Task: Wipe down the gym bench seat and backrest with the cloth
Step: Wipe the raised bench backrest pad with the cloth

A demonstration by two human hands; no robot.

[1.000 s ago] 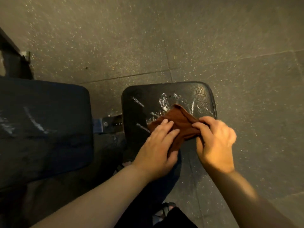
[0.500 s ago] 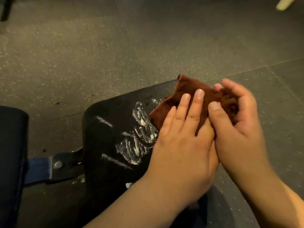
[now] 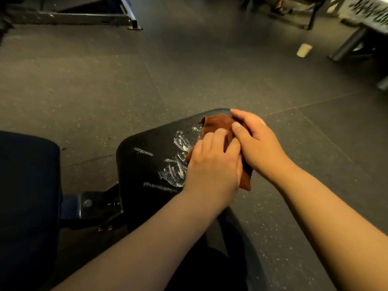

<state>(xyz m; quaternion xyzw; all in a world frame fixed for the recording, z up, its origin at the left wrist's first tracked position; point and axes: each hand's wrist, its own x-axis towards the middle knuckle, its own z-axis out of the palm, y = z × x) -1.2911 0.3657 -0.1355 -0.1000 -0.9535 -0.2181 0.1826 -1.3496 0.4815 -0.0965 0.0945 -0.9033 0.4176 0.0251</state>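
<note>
Cloth (image 3: 217, 122) on white-streaked seat (image 3: 147, 158)

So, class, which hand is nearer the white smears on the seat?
Left. The left hand presses the cloth beside the white smears; the right hand grips the cloth farther off, at the far edge of the seat.

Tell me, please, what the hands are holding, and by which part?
Both hands are on the cloth: the right hand grips its right side, thumb on top; the left hand presses its middle onto the bench seat.
</note>
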